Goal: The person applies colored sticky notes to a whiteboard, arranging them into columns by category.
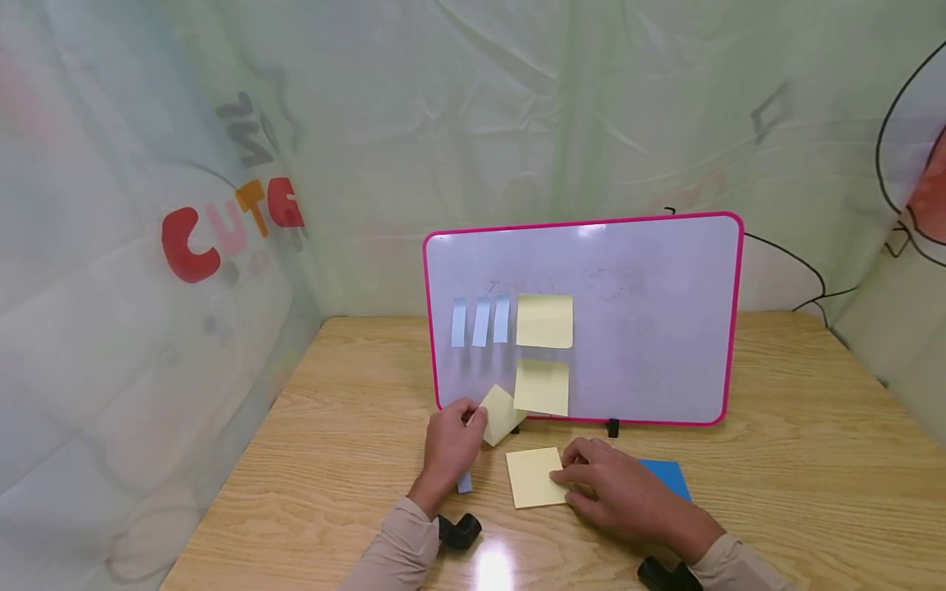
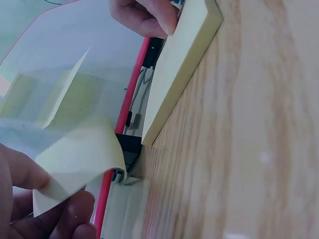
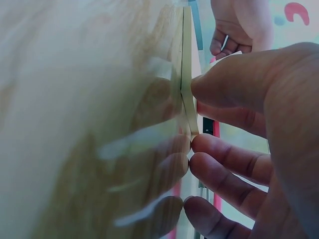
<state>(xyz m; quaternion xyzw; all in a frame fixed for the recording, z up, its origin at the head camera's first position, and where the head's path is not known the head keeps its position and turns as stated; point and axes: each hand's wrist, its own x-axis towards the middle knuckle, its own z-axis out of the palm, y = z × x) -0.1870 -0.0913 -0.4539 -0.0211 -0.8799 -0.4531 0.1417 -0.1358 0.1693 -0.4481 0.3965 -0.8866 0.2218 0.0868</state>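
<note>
In the head view my left hand [image 1: 452, 443] pinches a loose yellow sticky note [image 1: 499, 415] by its left side, in front of the whiteboard's lower edge. The note's far end curls in the left wrist view. My right hand [image 1: 617, 492] holds the yellow sticky-note pad [image 1: 532, 478] at its right edge, a finger on top and the thumb at the near corner. The pad lies flat on the table. On the whiteboard [image 1: 650, 328] two yellow notes [image 1: 544, 322] hang one above the other, right of three narrow blue strips [image 1: 480, 322].
A blue pad [image 1: 668, 478] lies partly hidden behind the right hand. Beside the left wrist is a small light-blue strip [image 1: 464, 483]. The pink-framed whiteboard stands on black feet [image 1: 613, 428] on the wooden table [image 1: 355, 410]. Printed curtains surround the table.
</note>
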